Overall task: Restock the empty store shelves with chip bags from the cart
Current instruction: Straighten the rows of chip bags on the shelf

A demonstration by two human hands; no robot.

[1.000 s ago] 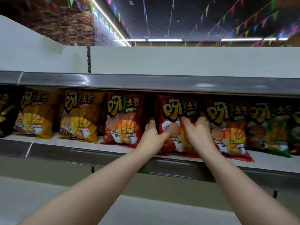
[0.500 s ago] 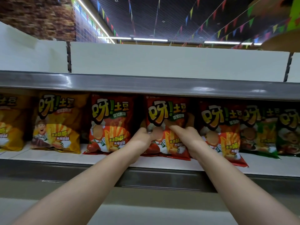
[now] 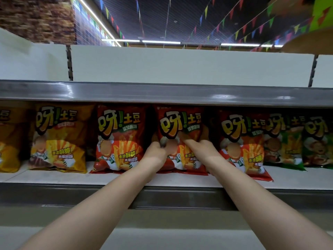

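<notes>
A red chip bag (image 3: 180,123) stands upright on the white shelf (image 3: 115,177), in the middle of a row of bags. My left hand (image 3: 157,150) grips its left edge, fingers curled behind the bag. My right hand (image 3: 200,147) holds the right side, thumb across the bag's front and fingers behind it. Another red bag (image 3: 119,136) stands just to the left and a third red bag (image 3: 241,141) to the right, leaning forward at its base.
Yellow bags (image 3: 57,136) fill the row's left end and green bags (image 3: 286,141) the right end. A grey shelf rail (image 3: 162,94) hangs just above the bags. The top shelf's white back panel (image 3: 180,67) is bare. The cart is out of view.
Both hands have closed round the middle red bag's sides, moving lower on it. The view has shifted right along the shelf.
</notes>
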